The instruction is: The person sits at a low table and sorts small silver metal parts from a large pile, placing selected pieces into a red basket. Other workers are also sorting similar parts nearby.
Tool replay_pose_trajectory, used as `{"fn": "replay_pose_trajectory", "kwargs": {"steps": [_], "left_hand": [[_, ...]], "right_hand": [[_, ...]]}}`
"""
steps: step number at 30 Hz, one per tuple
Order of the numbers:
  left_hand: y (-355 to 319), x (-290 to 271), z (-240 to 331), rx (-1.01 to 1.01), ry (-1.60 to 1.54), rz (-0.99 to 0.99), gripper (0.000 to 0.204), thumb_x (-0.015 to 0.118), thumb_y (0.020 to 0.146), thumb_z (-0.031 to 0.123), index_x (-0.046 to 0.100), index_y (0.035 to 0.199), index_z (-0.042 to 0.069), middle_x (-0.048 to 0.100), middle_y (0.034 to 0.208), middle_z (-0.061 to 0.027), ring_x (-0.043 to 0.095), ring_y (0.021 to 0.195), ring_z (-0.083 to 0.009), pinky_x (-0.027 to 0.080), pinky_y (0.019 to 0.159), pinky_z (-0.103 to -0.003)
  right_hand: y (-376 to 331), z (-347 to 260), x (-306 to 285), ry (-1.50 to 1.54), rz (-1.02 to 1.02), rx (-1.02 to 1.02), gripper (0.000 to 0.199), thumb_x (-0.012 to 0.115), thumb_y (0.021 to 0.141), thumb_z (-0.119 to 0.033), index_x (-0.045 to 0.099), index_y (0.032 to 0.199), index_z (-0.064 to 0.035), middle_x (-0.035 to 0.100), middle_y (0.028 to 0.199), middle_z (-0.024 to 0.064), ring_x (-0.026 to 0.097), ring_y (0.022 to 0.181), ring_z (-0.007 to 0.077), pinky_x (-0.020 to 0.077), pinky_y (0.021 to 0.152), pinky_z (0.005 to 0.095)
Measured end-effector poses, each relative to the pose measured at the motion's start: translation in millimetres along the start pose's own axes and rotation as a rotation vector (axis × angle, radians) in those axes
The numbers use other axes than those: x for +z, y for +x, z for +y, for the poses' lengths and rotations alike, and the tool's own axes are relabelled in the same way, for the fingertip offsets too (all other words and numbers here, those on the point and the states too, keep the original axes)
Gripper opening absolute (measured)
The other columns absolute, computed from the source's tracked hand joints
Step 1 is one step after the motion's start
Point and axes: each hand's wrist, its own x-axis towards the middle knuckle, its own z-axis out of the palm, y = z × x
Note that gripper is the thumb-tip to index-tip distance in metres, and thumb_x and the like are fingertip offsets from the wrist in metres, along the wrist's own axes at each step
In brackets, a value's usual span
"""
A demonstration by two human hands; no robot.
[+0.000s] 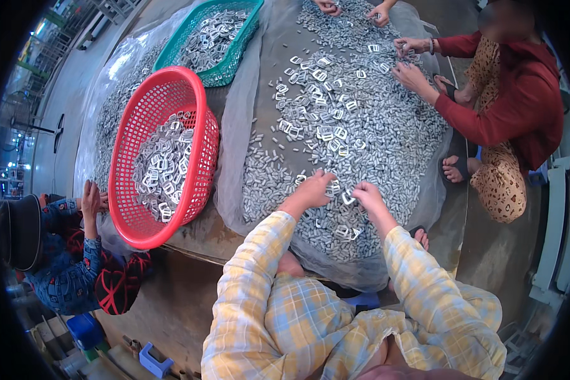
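Note:
My left hand (315,189) is low over the near part of a spread of small grey metal cylinders (386,209). Its fingers are bent around a silver metal buckle (334,188) at the fingertips. Just to the right, my right hand (369,195) pinches another silver buckle (348,198) between thumb and fingers. A few more buckles (343,232) lie on the cylinders nearer to me. Beyond my hands, many loose square buckles (326,133) are scattered over the cylinders and the grey sheet.
At the left, a red perforated basket (202,126) holds many buckles, with a green basket (256,31) behind it. Clear plastic sheeting (237,126) lies under the parts. A person in dark red (506,95) reaches in from the right; another in blue (69,278) sits at the left. More hands (381,14) work at the far end.

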Motion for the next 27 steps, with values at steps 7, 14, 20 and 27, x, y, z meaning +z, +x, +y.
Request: {"fn": "replay_pose_trajectory", "kwargs": {"steps": [7,14,20,27], "left_hand": [[3.1,7.7,-1.3,-0.001,0.107,-0.023,0.052,0.078,0.064,0.026,0.058,0.112,0.017,0.055,0.106,-0.0122,0.060,0.093,-0.0313,0.050,0.082,-0.041],[-26.9,-24.2,-3.2,-0.163,-0.869,-0.207,0.044,0.080,0.066,0.006,0.059,0.105,0.007,0.054,0.112,-0.0035,0.058,0.078,-0.0098,0.050,0.062,-0.026],[-53.0,-38.8,-9.9,-0.330,-1.181,-0.218,0.044,0.073,0.074,0.001,0.054,0.113,0.007,0.060,0.096,-0.0033,0.060,0.071,-0.0110,0.049,0.057,-0.023],[-84.6,-102.1,-10.8,-0.241,-0.935,0.283,0.030,0.069,0.078,0.004,0.062,0.107,0.007,0.064,0.080,-0.0020,0.060,0.063,-0.0100,0.048,0.054,-0.023]], "right_hand": [[-21.2,-9.6,-17.2,0.362,-0.171,0.069,0.011,0.050,0.065,-0.001,0.048,0.073,-0.0085,0.061,0.077,0.0064,0.060,0.067,0.0191,0.0477,0.048,0.0310],[-23.1,9.8,-5.5,-0.457,-0.160,-0.363,0.031,0.061,0.073,-0.008,0.060,0.104,-0.0110,0.065,0.077,0.0124,0.064,0.075,0.0267,0.0507,0.061,0.0370],[-45.9,-19.8,13.5,-0.921,-0.127,-0.342,0.033,0.072,0.074,-0.019,0.061,0.105,-0.0153,0.066,0.097,0.0112,0.062,0.091,0.0319,0.0488,0.077,0.0420],[-43.0,-13.5,2.0,-0.996,-0.040,-0.353,0.040,0.078,0.066,-0.026,0.061,0.099,-0.0116,0.065,0.092,0.0121,0.062,0.088,0.0322,0.0478,0.074,0.0415]]}}
